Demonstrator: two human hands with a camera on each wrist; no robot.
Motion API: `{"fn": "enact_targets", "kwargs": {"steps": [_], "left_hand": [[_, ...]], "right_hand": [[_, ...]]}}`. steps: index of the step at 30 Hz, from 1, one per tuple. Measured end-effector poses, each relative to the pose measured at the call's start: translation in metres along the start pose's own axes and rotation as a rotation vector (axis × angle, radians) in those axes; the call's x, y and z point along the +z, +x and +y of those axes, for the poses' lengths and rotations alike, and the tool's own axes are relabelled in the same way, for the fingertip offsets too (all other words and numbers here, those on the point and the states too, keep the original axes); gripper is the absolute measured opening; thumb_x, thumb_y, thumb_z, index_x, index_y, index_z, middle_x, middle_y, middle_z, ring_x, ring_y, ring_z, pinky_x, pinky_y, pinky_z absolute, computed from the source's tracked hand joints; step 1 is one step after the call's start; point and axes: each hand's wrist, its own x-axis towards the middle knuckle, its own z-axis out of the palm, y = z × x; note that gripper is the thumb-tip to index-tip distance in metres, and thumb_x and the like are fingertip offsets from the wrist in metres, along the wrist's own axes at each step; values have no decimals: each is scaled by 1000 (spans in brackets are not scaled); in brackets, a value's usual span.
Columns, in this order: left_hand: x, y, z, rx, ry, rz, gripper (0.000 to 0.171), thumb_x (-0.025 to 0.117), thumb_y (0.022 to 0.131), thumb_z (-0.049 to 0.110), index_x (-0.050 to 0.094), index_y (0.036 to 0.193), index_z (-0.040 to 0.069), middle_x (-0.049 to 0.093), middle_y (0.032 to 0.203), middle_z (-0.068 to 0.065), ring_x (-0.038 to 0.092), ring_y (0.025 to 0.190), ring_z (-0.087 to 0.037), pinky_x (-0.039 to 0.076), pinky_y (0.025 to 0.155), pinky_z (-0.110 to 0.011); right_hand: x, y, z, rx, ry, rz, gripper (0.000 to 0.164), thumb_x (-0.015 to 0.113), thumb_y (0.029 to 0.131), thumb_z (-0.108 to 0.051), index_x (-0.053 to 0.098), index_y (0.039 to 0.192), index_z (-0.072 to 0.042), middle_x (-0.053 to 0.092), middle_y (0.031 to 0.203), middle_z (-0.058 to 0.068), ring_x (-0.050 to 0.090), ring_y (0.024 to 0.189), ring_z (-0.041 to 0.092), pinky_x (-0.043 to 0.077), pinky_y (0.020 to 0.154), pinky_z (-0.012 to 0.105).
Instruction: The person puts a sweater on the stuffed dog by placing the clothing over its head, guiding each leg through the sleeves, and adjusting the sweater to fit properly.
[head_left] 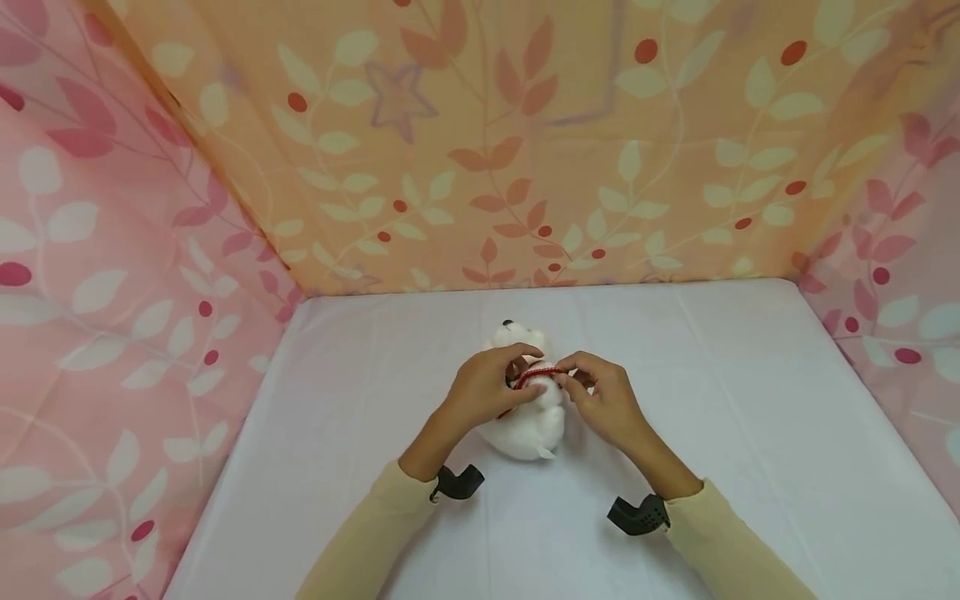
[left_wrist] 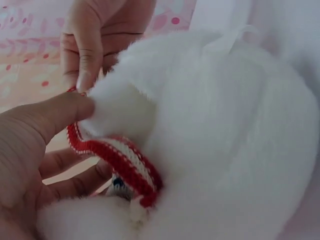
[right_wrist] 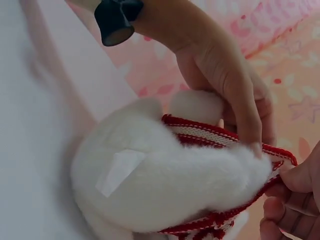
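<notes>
A white plush bear (head_left: pixel 521 437) lies on the table, its dark nose at the far end and a white tag at its near end. Around its limb runs a red-and-white knitted garment (left_wrist: pixel 112 152), stretched into a loop. My left hand (head_left: pixel 483 387) holds the garment from the left, its thumb by the limb's tip and the other fingers behind the knit. From the right, my right hand (head_left: pixel 603 400) pinches the garment's edge between thumb and fingers, as the right wrist view shows. The knit's front is mostly hidden; a small dark blue patch shows in the left wrist view.
A white cloth covers the table (head_left: pixel 337 433). Leaf-patterned fabric walls stand at the back, an orange wall (head_left: pixel 525 167), and at both sides, a pink wall (head_left: pixel 112 333). A black mount (head_left: pixel 459 482) sits on the left wrist, and another black mount (head_left: pixel 637 515) on the right.
</notes>
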Motion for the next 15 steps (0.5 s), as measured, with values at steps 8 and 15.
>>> {"fn": "enact_targets", "kwargs": {"steps": [8,15], "left_hand": [[8,2,3,-55,112,105,31,86,82,27,74,111,24,63,76,12,53,63,-5,41,56,-23],[16,2,3,-56,156,219,23,88,79,24,72,96,25,69,76,11,55,62,-4,40,53,-22]], "right_hand": [[0,-4,-13,-22,57,-8,18,69,91,7,72,96,-11,66,78,10,59,62,20,44,54,28],[9,-9,-27,-74,50,-13,19,69,86,16,71,91,-2,68,86,10,59,66,27,46,57,25]]}}
